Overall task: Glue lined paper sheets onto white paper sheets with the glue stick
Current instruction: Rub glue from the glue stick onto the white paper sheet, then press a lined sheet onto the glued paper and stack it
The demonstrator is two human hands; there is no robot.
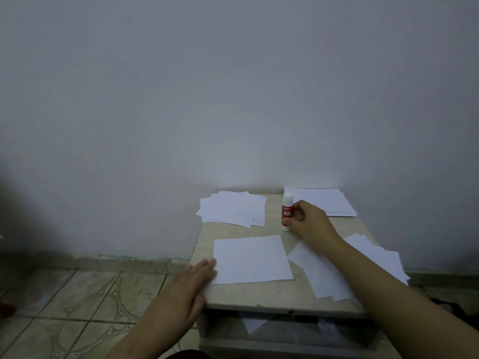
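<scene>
1. As far as can be judged from the head view, the job looks to be at an early or in-between step: a single white sheet [252, 259] is laid flat at the front middle of the worktop [274, 296], and no lined paper can be seen on top of it yet

2. The glue stick [287, 211] is stood upright toward the back of the worktop, just behind the sheet, and it's being gripped around its lower body by the right hand [308, 222], fingers curled round it. The cap still seems to be on, so no glue looks to have been applied for this sheet

3. The left hand [193, 283] is kept flat with straight fingers, fingertips pressed on the sheet's left edge near the worktop's corner, nothing held in it

4. A loose pile of papers [232, 208] is fanned out at the back left, another stack [328, 202] sits at the back right behind the glue stick, and a third bunch [347, 268] lies at the right under the right forearm. Faint lines might be on some of those, but it's too blurry to say which piles are lined, plain, or already glued

5. Still left, by the look of it: cap off, glue spread, a lined sheet pressed on, then repeated for the piles
</scene>
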